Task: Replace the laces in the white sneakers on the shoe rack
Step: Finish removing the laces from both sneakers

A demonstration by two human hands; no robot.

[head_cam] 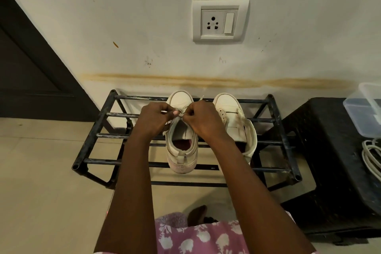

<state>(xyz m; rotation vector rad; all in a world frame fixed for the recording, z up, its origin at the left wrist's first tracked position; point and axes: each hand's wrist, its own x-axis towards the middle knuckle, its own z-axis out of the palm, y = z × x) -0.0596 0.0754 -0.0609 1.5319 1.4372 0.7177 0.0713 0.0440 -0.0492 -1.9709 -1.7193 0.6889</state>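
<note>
Rack [103, 161] holds sneakers [182, 155]; left hand [154, 118] pinches lace [181, 114].

Both hands, left hand [155, 116] and right hand [203, 116], pinch lace [181, 114] over left sneaker [181, 142] (toe to wall) on shoe rack [103, 136].

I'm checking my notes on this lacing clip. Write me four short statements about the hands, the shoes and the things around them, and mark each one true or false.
1. The left hand and the right hand both pinch the lace of the left sneaker. True.
2. The right sneaker lies on the floor. False: it stands on the shoe rack, beside the left sneaker.
3. A plug sits in the wall socket. False: its holes are bare.
4. A white cable lies on the black stool. True.
</note>
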